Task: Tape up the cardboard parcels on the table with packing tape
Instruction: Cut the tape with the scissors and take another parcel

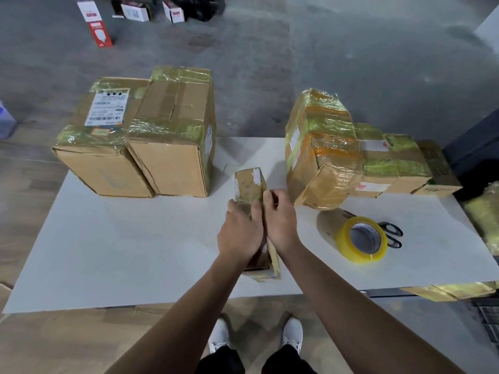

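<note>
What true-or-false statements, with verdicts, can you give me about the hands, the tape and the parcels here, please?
1. The left hand and the right hand both grip the small parcel. True.
2. The tape roll lies left of the small parcel. False: it lies to its right, on the table.
3. Black scissors lie beside the tape roll. True.
4. The right hand holds the tape roll. False: the roll lies apart from both hands.
</note>
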A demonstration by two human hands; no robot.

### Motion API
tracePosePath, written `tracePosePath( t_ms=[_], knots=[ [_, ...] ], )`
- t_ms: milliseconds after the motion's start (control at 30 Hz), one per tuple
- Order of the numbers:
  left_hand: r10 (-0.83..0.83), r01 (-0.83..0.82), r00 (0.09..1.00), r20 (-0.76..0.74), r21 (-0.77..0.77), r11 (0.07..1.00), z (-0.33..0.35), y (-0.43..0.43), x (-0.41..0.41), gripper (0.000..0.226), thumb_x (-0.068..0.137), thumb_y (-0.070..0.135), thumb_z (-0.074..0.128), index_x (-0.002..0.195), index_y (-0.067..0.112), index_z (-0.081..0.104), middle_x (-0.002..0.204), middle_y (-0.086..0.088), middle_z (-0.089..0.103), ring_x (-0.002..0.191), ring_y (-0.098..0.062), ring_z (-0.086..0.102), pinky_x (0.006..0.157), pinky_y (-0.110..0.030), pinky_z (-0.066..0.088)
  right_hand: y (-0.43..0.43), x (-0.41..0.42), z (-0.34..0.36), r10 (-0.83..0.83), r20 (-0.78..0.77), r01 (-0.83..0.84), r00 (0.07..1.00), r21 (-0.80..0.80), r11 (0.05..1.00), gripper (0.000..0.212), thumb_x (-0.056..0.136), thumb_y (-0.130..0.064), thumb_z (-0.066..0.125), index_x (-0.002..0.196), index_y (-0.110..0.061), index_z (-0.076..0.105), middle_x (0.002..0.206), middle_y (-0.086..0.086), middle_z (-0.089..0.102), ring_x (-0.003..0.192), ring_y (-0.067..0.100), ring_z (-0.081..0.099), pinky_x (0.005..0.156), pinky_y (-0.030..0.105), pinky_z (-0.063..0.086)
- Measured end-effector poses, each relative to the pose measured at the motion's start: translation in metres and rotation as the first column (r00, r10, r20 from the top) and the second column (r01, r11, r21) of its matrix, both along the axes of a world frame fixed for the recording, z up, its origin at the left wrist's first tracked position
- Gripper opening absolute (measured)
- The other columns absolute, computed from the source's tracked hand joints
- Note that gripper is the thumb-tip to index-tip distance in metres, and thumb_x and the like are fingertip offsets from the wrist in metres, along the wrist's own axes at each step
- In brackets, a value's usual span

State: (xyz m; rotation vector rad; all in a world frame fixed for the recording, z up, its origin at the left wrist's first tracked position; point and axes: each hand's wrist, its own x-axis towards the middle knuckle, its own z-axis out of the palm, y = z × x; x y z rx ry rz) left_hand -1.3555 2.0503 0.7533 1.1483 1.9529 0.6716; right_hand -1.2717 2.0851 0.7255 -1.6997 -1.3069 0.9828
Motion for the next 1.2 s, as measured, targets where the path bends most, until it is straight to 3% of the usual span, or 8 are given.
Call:
tracePosePath(
  t_ms=[100,200,333,467,667,767,867,1200],
  knots=[
    [0.004,-0.002,1.0,0.016,-0.073,0.997,-0.004,-0.003,-0.01,0.071,0.087,0.073,0.04,0.125,0.014,0.038,0.12,-0.002,0.05,0.11,-0.027,0.054,0.084,-0.037,0.039,0.0,-0.013,-0.009,0.026,-0.09,-0.03,0.996,-0.036,0.999,0.019,0.104,-0.025,0.045,0.087,-0.024,0.052,0.083,-0.004,0.058,0.076,0.011,0.057,0.065,0.02,0.043],
    [0.08,-0.074,0.994,0.07,-0.08,0.994,-0.012,-0.005,-0.028,0.08,0.072,0.083,0.053,0.12,0.02,0.041,0.112,0.006,0.054,0.102,-0.019,0.056,0.089,-0.039,0.047,-0.004,-0.026,-0.022,-0.055,-0.306,0.01,0.951,-0.146,0.989,0.025,0.1,-0.029,0.044,0.087,-0.011,0.055,0.085,0.002,0.059,0.081,0.015,0.058,0.066,0.024,0.047],
    [0.108,-0.09,0.973,0.204,-0.096,0.991,-0.037,-0.004,-0.057,0.077,0.063,0.072,0.072,0.114,0.018,0.051,0.101,0.007,0.067,0.091,-0.015,0.066,0.08,-0.042,0.056,-0.002,-0.036,-0.037,0.11,-0.008,-0.11,0.994,-0.085,0.99,0.018,0.101,-0.032,0.045,0.093,-0.019,0.055,0.096,-0.004,0.055,0.089,0.019,0.053,0.075,0.026,0.046],
    [0.154,-0.128,0.95,0.271,-0.11,0.986,-0.055,-0.011,-0.078,0.053,0.077,0.056,0.069,0.115,0.022,0.055,0.104,0.005,0.068,0.094,-0.016,0.067,0.083,-0.043,0.057,0.0,-0.038,-0.066,0.183,0.522,-0.253,0.833,0.065,0.965,0.025,0.105,-0.029,0.039,0.105,-0.01,0.055,0.101,0.005,0.056,0.089,0.023,0.053,0.075,0.038,0.048],
    [0.162,-0.146,0.923,0.35,-0.072,0.987,-0.067,-0.015,-0.09,0.031,0.092,0.042,0.063,0.114,0.022,0.055,0.101,0.004,0.068,0.09,-0.013,0.066,0.065,-0.021,0.051,0.009,0.002,-0.094,0.087,0.667,-0.083,0.74,-0.038,0.996,0.033,0.096,-0.043,0.054,0.107,-0.012,0.058,0.103,0.008,0.057,0.095,0.025,0.055,0.075,0.041,0.051],
    [0.187,-0.156,0.899,0.396,-0.109,0.982,-0.073,-0.013,-0.088,0.034,0.094,0.044,0.059,0.119,0.021,0.052,0.106,0.0,0.068,0.091,-0.015,0.066,0.067,-0.024,0.052,0.009,0.007,-0.087,0.128,0.444,-0.014,0.887,-0.251,0.968,0.049,0.095,-0.054,0.049,0.119,-0.012,0.053,0.108,0.005,0.056,0.098,0.023,0.057,0.076,0.031,0.051],
    [0.159,-0.124,0.928,0.338,-0.124,0.985,-0.076,-0.009,-0.081,0.035,0.098,0.042,0.052,0.121,0.016,0.048,0.11,-0.006,0.065,0.088,-0.012,0.063,0.065,-0.022,0.049,0.01,0.011,-0.078,0.208,0.24,-0.077,0.948,-0.461,0.884,0.053,0.096,-0.058,0.045,0.113,-0.01,0.056,0.099,0.003,0.061,0.091,0.021,0.059,0.062,0.021,0.041],
    [-0.074,0.078,0.946,-0.315,0.0,0.997,-0.043,0.033,-0.047,0.064,0.097,0.051,0.043,0.146,0.009,0.036,0.139,-0.016,0.04,0.124,-0.034,0.035,0.099,-0.047,0.036,0.042,0.028,-0.026,0.016,0.267,0.097,0.964,-0.406,0.909,0.051,0.099,-0.043,0.053,0.133,-0.005,0.052,0.125,0.014,0.062,0.117,0.031,0.057,0.09,0.032,0.043]
  ],
)
